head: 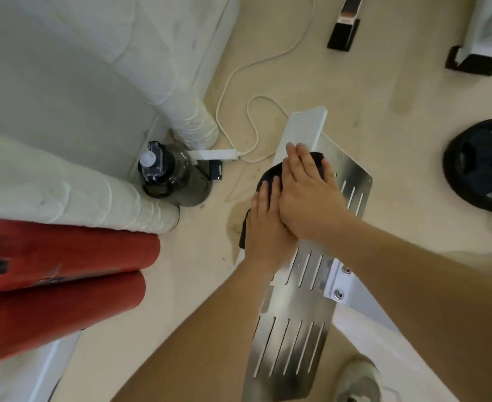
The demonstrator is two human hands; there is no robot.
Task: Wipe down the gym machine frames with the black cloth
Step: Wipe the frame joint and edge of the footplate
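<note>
A white gym machine frame bar [304, 127] lies low across the floor, with a slotted metal plate [294, 338] bolted over it. The black cloth [270, 175] sits bunched on the bar and plate. My right hand [308, 192] lies flat on top of the cloth with straight fingers. Just below and left of it, my left hand [265, 224] also presses on the cloth, fingers extended, partly tucked under the right palm. Most of the cloth is hidden beneath both hands.
A dark water bottle [169, 172] stands left of the bar by white padded posts [192, 117]. A white cable [250, 111] loops over the floor. Red fire extinguishers [62, 274] lie at the left, a black weight plate [482, 163] at the right, my shoe [357, 378] below.
</note>
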